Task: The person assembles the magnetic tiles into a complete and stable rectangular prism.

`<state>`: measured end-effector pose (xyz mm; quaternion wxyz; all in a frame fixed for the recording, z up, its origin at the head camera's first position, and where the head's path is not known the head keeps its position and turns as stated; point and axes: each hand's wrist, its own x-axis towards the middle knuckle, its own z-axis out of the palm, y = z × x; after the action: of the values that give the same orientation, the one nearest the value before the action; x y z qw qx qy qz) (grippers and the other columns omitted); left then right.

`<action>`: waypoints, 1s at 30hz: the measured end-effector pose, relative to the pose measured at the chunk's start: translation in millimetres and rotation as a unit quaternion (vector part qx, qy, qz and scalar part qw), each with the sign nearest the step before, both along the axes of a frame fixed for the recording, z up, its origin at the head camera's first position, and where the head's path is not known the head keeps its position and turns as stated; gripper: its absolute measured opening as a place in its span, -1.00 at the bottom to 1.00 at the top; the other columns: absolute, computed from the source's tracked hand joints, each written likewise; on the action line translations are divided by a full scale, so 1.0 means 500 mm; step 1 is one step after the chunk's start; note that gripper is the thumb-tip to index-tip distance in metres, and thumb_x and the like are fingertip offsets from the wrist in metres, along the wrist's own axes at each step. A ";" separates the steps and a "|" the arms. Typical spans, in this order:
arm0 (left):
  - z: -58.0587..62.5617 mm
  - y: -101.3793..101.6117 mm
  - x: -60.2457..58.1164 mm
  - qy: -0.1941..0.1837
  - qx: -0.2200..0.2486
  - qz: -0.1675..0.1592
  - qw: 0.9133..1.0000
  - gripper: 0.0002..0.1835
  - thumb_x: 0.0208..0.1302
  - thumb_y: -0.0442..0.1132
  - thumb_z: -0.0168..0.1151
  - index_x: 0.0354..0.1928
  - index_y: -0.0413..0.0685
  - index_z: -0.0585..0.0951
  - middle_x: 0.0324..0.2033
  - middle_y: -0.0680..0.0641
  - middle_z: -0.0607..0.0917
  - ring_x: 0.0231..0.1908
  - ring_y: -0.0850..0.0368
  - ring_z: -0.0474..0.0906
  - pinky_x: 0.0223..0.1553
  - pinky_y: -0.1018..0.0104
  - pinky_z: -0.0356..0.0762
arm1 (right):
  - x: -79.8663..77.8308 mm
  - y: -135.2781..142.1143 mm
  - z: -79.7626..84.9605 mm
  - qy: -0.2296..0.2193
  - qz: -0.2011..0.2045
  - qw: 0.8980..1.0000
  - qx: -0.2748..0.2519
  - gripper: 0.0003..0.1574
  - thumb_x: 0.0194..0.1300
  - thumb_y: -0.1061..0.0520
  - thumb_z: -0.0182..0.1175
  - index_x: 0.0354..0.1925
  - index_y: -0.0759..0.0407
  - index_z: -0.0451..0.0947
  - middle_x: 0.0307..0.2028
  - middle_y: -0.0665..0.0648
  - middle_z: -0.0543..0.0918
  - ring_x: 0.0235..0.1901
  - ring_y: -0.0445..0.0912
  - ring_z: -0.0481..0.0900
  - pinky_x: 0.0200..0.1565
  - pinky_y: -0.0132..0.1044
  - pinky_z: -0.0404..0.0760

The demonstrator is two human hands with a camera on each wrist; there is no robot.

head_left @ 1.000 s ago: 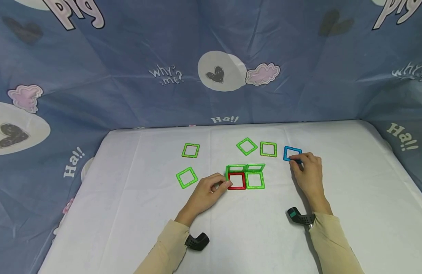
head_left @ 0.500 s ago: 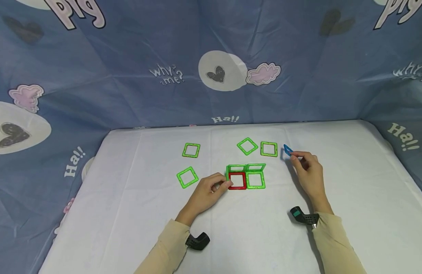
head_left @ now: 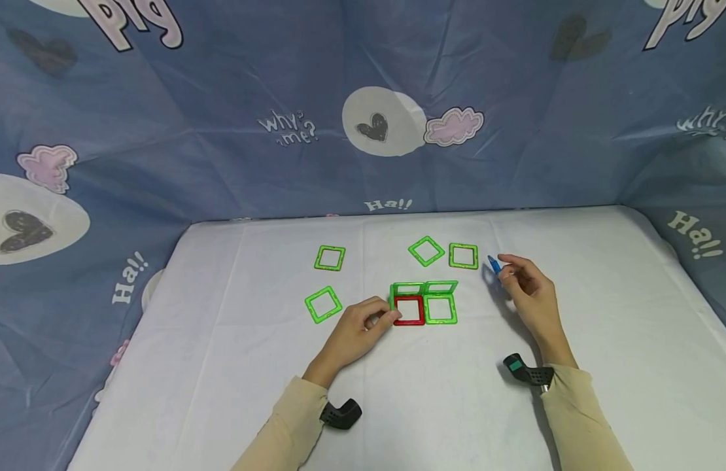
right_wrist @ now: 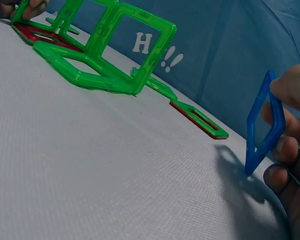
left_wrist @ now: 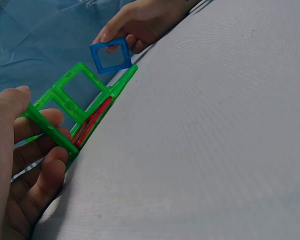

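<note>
My left hand [head_left: 358, 332] pinches an upright green square magnetic tile [left_wrist: 52, 131] at the left end of a small joined structure. In that structure a red square tile [head_left: 422, 310] lies flat beside a flat green tile [head_left: 441, 322]. Two more green tiles [head_left: 441, 283] stand along their back edges. To the right, my right hand [head_left: 532, 291] holds a blue square magnetic tile [right_wrist: 266, 148] between thumb and fingers. The blue tile is raised, nearly edge-on in the head view, and its shadow falls on the cloth below.
Two loose green tiles [head_left: 464, 266] lie behind the structure, the right one close to the blue tile. Another two green tiles [head_left: 329, 267] lie to the left, one near my left hand. A white cloth [head_left: 222, 366] covers the table, and a blue patterned curtain [head_left: 251, 176] hangs behind it.
My right hand has picked the blue tile up from the cloth and turned it from lying flat to edge-on. My left hand has stayed at the structure.
</note>
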<state>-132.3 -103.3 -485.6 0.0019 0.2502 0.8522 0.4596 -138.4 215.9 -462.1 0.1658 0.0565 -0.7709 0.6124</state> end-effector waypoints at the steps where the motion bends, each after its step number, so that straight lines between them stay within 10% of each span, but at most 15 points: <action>1: 0.000 0.000 0.000 0.001 0.000 -0.001 1.000 -0.78 0.33 0.09 0.09 -0.27 0.23 0.64 -0.40 0.27 0.58 -0.48 0.33 0.36 -0.43 0.46 0.38 | -0.001 0.001 -0.002 0.002 0.004 1.000 0.002 -0.61 0.34 0.32 0.07 0.11 0.42 0.44 -0.32 0.09 0.53 -0.44 -0.23 0.44 -0.44 -0.51 0.41; 8: 0.000 -0.001 -0.002 0.004 -0.003 -0.005 1.000 -0.77 0.34 0.10 0.07 -0.26 0.23 0.64 -0.39 0.27 0.59 -0.48 0.33 0.38 -0.43 0.46 0.39 | -0.013 0.017 -0.032 -0.015 0.005 1.000 0.002 -0.61 0.40 0.24 0.02 0.16 0.29 0.47 -0.22 0.27 0.53 -0.34 -0.05 0.47 -0.43 -0.43 0.47; 30: -0.005 -0.002 -0.003 0.000 -0.007 -0.005 1.000 -0.75 0.35 0.16 0.03 -0.26 0.30 0.62 -0.38 0.29 0.58 -0.48 0.33 0.38 -0.42 0.46 0.40 | -0.008 0.016 -0.041 -0.039 0.088 0.994 -0.042 -0.70 0.35 0.24 0.10 0.02 0.34 0.47 -0.38 -0.09 0.60 -0.39 -0.29 0.45 -0.35 -0.43 0.36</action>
<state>-133.7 -104.6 -488.1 0.0057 0.2544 0.8542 0.4535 -142.5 223.8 -482.5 0.0836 0.0935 -0.7425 0.6580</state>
